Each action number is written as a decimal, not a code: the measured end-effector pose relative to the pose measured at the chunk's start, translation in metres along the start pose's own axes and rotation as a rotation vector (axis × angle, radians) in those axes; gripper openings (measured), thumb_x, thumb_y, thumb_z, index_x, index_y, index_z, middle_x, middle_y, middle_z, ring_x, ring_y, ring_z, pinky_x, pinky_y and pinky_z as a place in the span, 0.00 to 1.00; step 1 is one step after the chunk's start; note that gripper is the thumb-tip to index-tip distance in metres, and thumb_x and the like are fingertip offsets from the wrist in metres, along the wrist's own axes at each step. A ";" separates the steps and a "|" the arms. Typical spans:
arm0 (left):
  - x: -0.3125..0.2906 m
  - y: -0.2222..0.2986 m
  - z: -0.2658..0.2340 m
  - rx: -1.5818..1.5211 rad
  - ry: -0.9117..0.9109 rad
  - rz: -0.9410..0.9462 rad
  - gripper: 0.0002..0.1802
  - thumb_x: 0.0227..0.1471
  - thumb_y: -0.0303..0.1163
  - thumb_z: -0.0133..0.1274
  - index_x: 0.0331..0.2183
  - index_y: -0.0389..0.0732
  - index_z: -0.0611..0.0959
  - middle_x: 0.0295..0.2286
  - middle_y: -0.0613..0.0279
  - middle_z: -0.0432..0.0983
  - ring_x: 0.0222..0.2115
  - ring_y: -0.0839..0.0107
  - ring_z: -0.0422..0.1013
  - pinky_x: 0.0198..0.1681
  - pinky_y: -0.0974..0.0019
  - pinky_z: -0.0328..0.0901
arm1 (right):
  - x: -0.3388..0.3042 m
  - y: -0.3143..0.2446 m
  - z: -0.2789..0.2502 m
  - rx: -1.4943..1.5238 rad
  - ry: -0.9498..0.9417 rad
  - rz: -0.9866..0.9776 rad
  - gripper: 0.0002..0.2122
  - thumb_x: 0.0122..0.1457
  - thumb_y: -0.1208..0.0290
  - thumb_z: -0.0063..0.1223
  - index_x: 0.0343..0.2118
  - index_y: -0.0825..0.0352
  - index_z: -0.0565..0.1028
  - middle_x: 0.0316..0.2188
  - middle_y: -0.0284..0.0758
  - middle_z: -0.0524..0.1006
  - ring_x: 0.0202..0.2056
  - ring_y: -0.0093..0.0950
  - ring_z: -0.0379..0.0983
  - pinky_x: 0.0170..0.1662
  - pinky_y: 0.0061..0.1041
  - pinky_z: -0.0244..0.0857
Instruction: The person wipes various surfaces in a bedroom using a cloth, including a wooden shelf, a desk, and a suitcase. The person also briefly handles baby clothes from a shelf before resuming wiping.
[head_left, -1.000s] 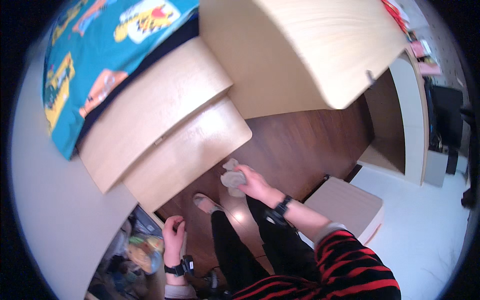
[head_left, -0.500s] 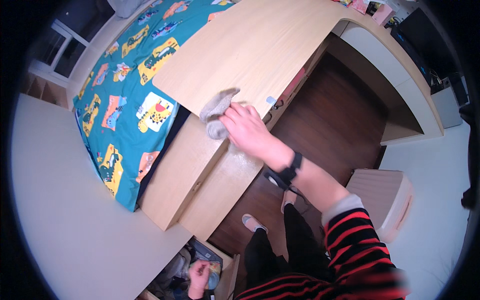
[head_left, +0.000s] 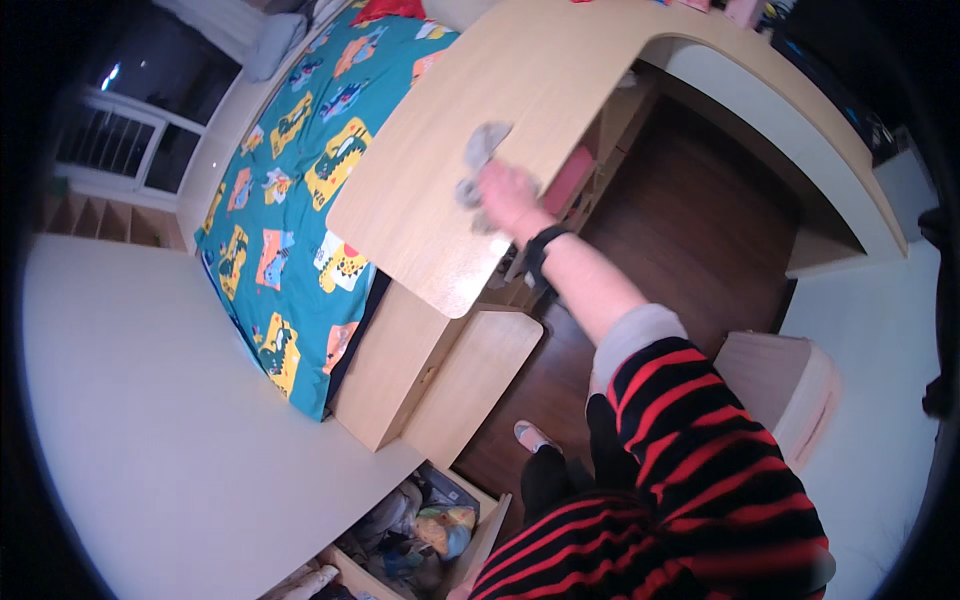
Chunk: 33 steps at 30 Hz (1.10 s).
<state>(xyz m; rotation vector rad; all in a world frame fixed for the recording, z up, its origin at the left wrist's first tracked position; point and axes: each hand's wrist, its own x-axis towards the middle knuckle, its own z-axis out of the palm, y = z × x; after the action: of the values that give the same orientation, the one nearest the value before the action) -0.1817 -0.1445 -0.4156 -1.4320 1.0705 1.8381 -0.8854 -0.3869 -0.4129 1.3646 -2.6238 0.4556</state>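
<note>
My right hand (head_left: 510, 195) is closed on a soft grey cloth (head_left: 485, 145), pressing it against the light wooden tabletop (head_left: 440, 170). Parts of the cloth stick out beyond the fingers and under the palm; the fingers are slightly blurred. A black band (head_left: 545, 245) circles my right wrist. My left hand cannot be made out in the picture. At the lower edge stands an open drawer (head_left: 490, 530) with clothes and a patterned bundle (head_left: 445, 530) in it.
A bed with a teal animal-print cover (head_left: 290, 215) lies left of the tabletop. Below its corner are wooden steps (head_left: 480, 375). A curved desk (head_left: 740, 75) stands at the right, with a pale padded box (head_left: 770, 390) on the dark floor (head_left: 690, 210).
My right hand has moved with the cloth from the table's near corner farther onto its top. My left hand, seen over the drawer before, has gone from there. The view has shifted.
</note>
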 end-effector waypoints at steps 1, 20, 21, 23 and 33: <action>-0.011 -0.002 0.010 -0.002 0.004 -0.036 0.20 0.51 0.35 0.56 0.44 0.33 0.76 0.37 0.53 0.76 0.38 0.66 0.73 0.40 0.67 0.68 | -0.015 -0.009 -0.002 0.056 -0.082 -0.096 0.15 0.50 0.72 0.48 0.43 0.66 0.71 0.44 0.37 0.71 0.47 0.36 0.67 0.47 0.35 0.62; -0.322 0.500 0.006 0.356 -0.613 0.194 0.30 0.49 0.45 0.54 0.46 0.30 0.74 0.40 0.29 0.71 0.38 0.34 0.72 0.24 0.56 0.72 | -0.337 0.259 -0.485 0.374 -0.836 -0.244 0.15 0.40 0.76 0.58 0.36 0.67 0.75 0.35 0.39 0.75 0.39 0.38 0.72 0.44 0.33 0.66; -0.325 0.551 0.024 0.460 -0.481 0.337 0.27 0.51 0.48 0.53 0.46 0.38 0.75 0.39 0.34 0.73 0.37 0.37 0.73 0.20 0.56 0.73 | -0.302 0.256 -0.492 0.183 -0.977 -0.251 0.14 0.40 0.75 0.59 0.34 0.66 0.75 0.34 0.39 0.75 0.39 0.38 0.72 0.44 0.34 0.67; -0.299 0.647 0.063 0.654 -0.352 0.691 0.23 0.56 0.51 0.46 0.40 0.40 0.74 0.38 0.47 0.73 0.35 0.56 0.76 0.23 0.63 0.74 | -0.246 0.242 -0.490 0.155 -0.731 -0.278 0.09 0.45 0.76 0.61 0.32 0.65 0.77 0.26 0.38 0.77 0.30 0.36 0.75 0.36 0.32 0.73; 0.012 0.857 0.259 0.198 -0.270 1.186 0.31 0.59 0.53 0.41 0.51 0.35 0.70 0.49 0.52 0.68 0.51 0.58 0.63 0.54 0.51 0.57 | -0.078 0.129 -0.225 0.456 0.255 0.336 0.12 0.48 0.79 0.49 0.38 0.64 0.72 0.40 0.41 0.73 0.40 0.42 0.71 0.42 0.40 0.68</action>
<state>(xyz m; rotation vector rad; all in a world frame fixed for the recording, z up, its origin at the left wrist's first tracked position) -1.0186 -0.3668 -0.1894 -0.3270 2.1155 2.4325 -0.9478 -0.1818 -0.2477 0.8695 -2.6261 1.2468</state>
